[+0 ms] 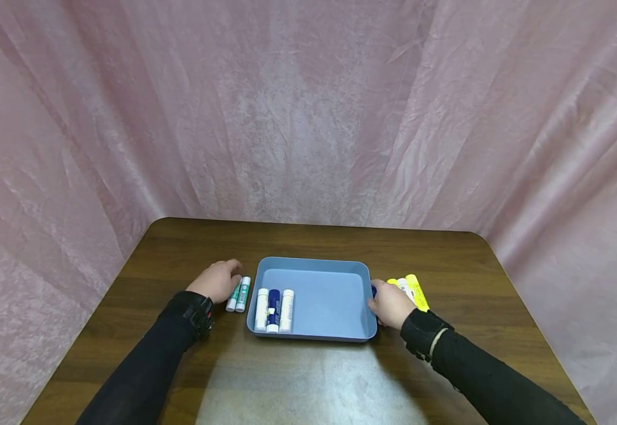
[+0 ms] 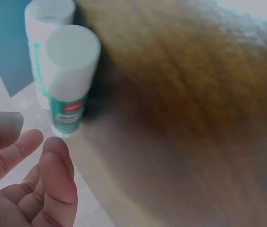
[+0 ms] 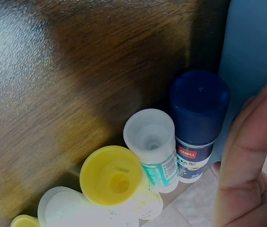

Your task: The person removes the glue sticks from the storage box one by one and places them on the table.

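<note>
Just left of the blue tray (image 1: pixel 335 298), my left hand (image 1: pixel 216 282) is beside two green-and-white glue sticks (image 1: pixel 243 294). Its fingers are loosely bent and hold nothing; in the left wrist view the nearer glue stick (image 2: pixel 72 71) stands past the fingertips (image 2: pixel 55 149). At the tray's right edge is my right hand (image 1: pixel 393 304). The right wrist view has its bent fingers (image 3: pixel 254 137) close beside a dark blue glue stick (image 3: pixel 200 109), not wrapped round it. Two white glue sticks (image 1: pixel 262 309) with a blue one (image 1: pixel 273 308) between them lie in the tray's left part.
A green-labelled white glue stick (image 3: pixel 159 170) adjoins the dark blue one, followed by a yellow-ended one (image 3: pixel 110 175) and a white one (image 3: pixel 67 210). Yellow tubes (image 1: pixel 417 292) lie beyond my right hand. Pink curtains (image 1: pixel 308 118) surround the wooden table (image 1: pixel 308 378).
</note>
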`<state>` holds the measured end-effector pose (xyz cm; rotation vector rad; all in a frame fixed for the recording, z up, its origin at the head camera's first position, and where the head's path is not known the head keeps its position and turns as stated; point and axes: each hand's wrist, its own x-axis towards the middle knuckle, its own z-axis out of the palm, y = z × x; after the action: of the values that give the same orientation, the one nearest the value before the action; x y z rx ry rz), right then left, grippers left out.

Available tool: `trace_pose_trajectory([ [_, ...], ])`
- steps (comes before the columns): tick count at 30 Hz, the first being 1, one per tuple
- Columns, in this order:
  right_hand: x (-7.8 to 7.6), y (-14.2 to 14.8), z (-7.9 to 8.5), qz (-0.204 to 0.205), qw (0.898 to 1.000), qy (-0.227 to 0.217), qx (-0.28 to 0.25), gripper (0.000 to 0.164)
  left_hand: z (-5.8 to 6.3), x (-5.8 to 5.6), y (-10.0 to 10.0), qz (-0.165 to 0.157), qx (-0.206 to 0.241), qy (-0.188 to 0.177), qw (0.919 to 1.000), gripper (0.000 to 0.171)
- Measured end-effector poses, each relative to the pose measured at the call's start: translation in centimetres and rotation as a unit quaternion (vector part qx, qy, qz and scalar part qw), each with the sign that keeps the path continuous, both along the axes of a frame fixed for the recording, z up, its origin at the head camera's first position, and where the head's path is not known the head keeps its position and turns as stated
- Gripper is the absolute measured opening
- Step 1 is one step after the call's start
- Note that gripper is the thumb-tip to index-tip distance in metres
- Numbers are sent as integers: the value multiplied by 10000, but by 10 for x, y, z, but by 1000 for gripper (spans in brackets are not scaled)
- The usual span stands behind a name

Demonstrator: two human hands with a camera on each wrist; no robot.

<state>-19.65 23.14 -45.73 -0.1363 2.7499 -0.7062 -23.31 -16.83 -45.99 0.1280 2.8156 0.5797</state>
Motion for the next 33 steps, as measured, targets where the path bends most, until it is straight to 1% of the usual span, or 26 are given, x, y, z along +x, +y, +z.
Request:
trace_pose_trajectory([
  [3,0,0,0,17,10000,15,-1,53,6,3,3,-41,-47,119,9999,39],
  [8,1,0,1,25,10000,32,-20,52,15,8,12,-205,-42,288,9994,39],
  [13,1,-1,1,38,10000,58,-34,53,22,12,25,-336,82,305,9989,39],
  [18,1,-1,1,49,10000,45,-50,53,26,17,37,-597,57,274,9978,40],
  [20,1,-1,1,49,10000,48,-53,53,26,19,41,-674,25,265,9974,39],
  [25,2,-1,1,36,10000,39,-54,53,24,24,48,-718,-188,182,9971,37],
  [30,2,-2,2,25,10000,-13,-67,54,17,26,50,-828,-505,151,9952,37],
  [33,2,-2,2,37,10000,-4,-73,53,13,25,50,-904,-576,148,9941,37],
])
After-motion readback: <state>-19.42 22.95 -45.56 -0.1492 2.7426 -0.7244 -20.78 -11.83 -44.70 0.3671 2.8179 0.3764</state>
